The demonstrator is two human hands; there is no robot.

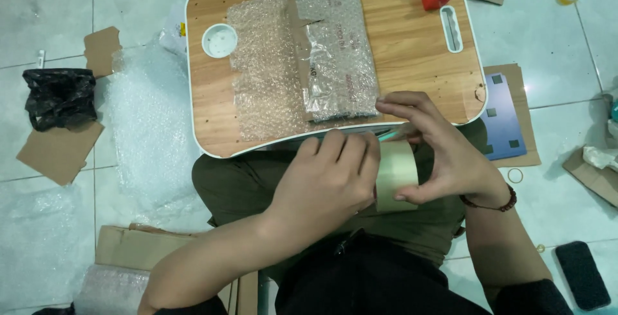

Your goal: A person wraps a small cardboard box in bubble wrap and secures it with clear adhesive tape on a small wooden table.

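Head view showed both hands, left hand (pixel 328 176) and right hand (pixel 444 154), gripping a tape roll (pixel 396 173) over the lap, below the tabletop (pixel 412 64); tape might stick crooked, missing the bubble-wrapped parcel (pixel 322 57).

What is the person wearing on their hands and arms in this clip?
Both hands are bare, no gloves or rings visible. The right hand has a dark beaded bracelet at the wrist. The left hand wears nothing at the wrist. Dark sleeves show only at the bottom edge, pushed up near the elbows.
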